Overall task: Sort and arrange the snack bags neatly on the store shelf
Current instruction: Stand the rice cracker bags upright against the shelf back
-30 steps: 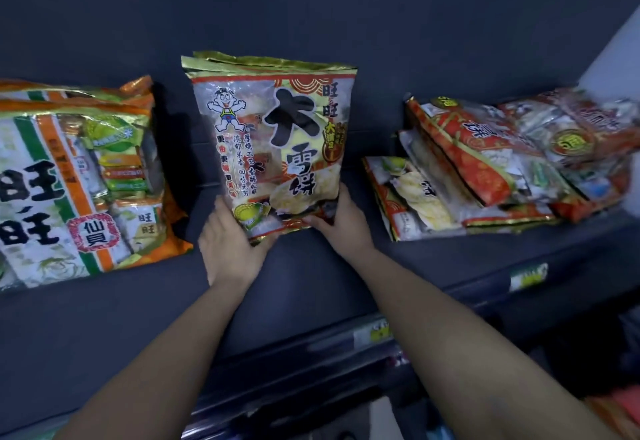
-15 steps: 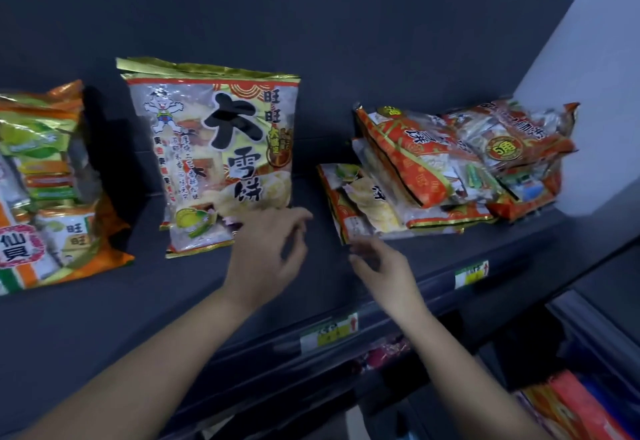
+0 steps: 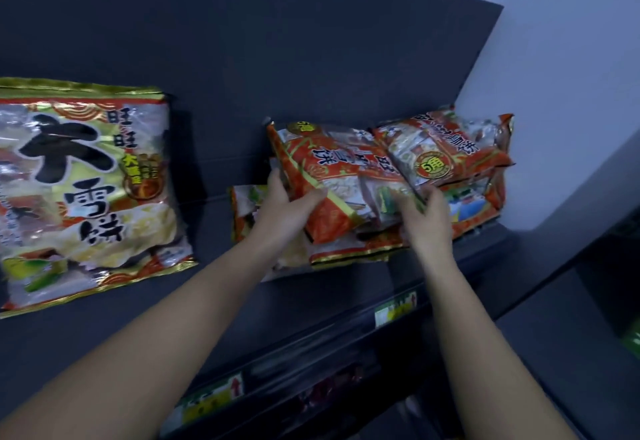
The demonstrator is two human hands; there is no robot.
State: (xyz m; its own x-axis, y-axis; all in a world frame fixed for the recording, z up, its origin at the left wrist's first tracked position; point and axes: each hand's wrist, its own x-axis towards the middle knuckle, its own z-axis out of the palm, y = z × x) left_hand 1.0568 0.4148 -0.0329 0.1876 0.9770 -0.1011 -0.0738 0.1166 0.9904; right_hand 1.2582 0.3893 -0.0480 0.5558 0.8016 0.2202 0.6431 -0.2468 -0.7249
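Gripping the left edge of a red snack bag [image 3: 332, 176], the left hand [image 3: 284, 211] laid its thumb across the front, while the right hand [image 3: 429, 221] curled round the bag's lower right edge. The bag topped a pile [image 3: 478, 217] at the right end of the shelf [image 3: 329, 301], beside the wall [image 3: 571, 127]. A large bag [image 3: 86, 190] leaned upright well to the left, dark shelf showing between.

Dark shelf [image 3: 242, 304] is carrying two groups. Big gold-trimmed snack bag [image 3: 86, 190] is sitting on the deck with its bottom edge down, leaning on the back panel [image 3: 242, 75]. Right of that bag and apart from it, a pile of red snack bags [image 3: 349, 249] is lying untidy: bottom bags are resting flat on the deck, upper ones are sitting tilted across them. Price labels [image 3: 394, 308] are showing on the front lip, below and right of the big bag.
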